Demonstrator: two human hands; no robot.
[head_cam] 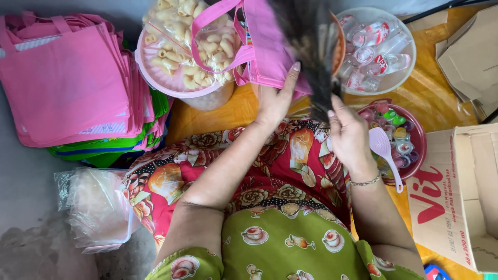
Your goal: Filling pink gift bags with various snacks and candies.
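My left hand [276,98] grips the lower edge of a pink fabric tote bag [264,46] held up in front of me over my lap. My right hand [348,136], with a thin bracelet on its wrist, touches the bag's other side, its fingers partly hidden behind a dark blurred strand of hair hanging in front of the camera. The bag's handles loop over a tub of pale snack packets [181,62]. My lap is covered by red patterned cloth [290,171].
A stack of pink and green tote bags [72,83] lies at the left. A bowl of small water cups [378,49] stands at the back right, a red bowl of coloured jelly cups [402,140] with a pink plastic spoon [385,153] beside my right hand. An open cardboard box [456,197] is right, clear plastic bags [96,207] left.
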